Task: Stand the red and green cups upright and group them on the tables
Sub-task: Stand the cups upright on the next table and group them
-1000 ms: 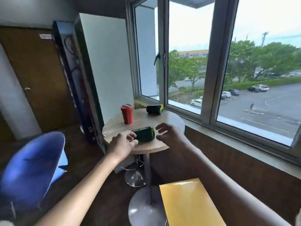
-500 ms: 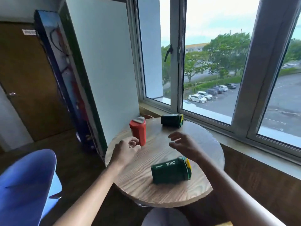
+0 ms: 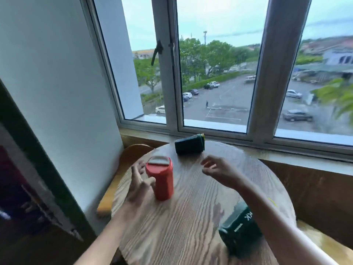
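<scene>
A red cup [image 3: 161, 179] with a grey lid stands upright on the round wooden table [image 3: 191, 222]. My left hand [image 3: 138, 185] is right beside it on its left, fingers spread, thumb close to the cup's side, not closed on it. One green cup [image 3: 189, 144] lies on its side at the table's far edge near the window. Another green cup [image 3: 237, 233] lies on its side near the front right, partly hidden under my right forearm. My right hand [image 3: 217, 170] hovers over the table between the two green cups, fingers curled and apart, holding nothing.
A window sill [image 3: 286, 148] runs just behind the table. A white wall panel [image 3: 57, 92] stands to the left. A wooden chair back [image 3: 131, 155] rises at the table's far left edge, and another wooden seat [image 3: 321, 243] shows at the lower right.
The view has closed in on the table. My left hand moved up next to the red cup. My right hand reached farther across, leaving the near green cup behind under the forearm.
</scene>
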Demonstrator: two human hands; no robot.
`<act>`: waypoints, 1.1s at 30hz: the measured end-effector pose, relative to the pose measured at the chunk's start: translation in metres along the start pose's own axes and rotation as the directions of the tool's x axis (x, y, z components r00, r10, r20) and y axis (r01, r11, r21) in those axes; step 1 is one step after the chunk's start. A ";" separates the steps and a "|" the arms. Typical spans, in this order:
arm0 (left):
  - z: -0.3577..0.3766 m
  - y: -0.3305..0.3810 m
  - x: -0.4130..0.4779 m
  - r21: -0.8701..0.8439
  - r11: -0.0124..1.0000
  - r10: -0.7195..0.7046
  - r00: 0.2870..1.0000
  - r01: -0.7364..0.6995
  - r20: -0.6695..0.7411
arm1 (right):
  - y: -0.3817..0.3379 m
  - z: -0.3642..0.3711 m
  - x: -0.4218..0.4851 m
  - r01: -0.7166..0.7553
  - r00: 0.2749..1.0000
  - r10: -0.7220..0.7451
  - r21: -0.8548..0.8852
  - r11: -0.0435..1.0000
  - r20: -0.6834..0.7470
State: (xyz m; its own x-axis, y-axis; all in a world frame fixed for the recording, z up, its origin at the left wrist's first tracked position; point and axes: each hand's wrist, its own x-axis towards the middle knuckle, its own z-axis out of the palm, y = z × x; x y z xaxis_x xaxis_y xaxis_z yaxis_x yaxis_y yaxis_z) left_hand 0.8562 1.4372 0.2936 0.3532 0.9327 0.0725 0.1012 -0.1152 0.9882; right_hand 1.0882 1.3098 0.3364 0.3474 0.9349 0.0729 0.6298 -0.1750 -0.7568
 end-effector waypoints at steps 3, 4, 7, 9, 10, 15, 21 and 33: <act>-0.011 -0.003 0.021 -0.018 1.000 -0.002 0.959 0.008 0.283 | 0.001 0.008 -0.014 -0.150 0.984 0.137 -0.108 0.983 -0.118; -0.013 -0.005 0.027 -0.011 1.000 0.002 0.937 0.002 0.348 | 0.002 0.009 -0.020 -0.210 0.965 0.185 -0.129 0.969 -0.184; -0.017 -0.011 0.038 -0.002 0.999 0.032 0.869 -0.036 0.494 | 0.000 0.009 -0.045 -0.396 0.855 0.287 -0.187 0.899 -0.431; -0.020 -0.014 0.041 -0.007 0.999 0.047 0.843 -0.051 0.536 | -0.001 0.007 -0.065 -0.506 0.763 0.329 -0.198 0.839 -0.557; -0.021 -0.014 0.041 -0.017 0.999 0.049 0.829 -0.047 0.556 | -0.002 0.007 -0.075 -0.554 0.715 0.359 -0.172 0.815 -0.600; -0.023 -0.019 0.042 -0.016 0.998 0.059 0.785 -0.062 0.617 | 0.019 0.013 -0.101 -0.708 0.492 0.638 0.154 0.689 -0.592; -0.019 -0.030 0.048 0.022 0.999 0.016 0.778 -0.038 0.628 | 0.034 0.038 -0.111 -0.685 0.413 0.768 0.388 0.616 -0.489; 0.002 -0.045 0.026 0.085 0.990 0.050 0.842 -0.113 0.537 | -0.002 0.059 -0.098 -0.336 0.508 0.444 0.304 0.891 -0.738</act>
State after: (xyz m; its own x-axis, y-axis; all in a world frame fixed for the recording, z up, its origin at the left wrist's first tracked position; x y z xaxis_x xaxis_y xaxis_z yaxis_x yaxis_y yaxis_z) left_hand 0.8630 1.4663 0.2512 0.8018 0.5964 0.0375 0.1398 -0.2483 0.9586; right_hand 1.0124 1.2368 0.2922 0.9688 0.1697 0.1808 0.2333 -0.3766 -0.8965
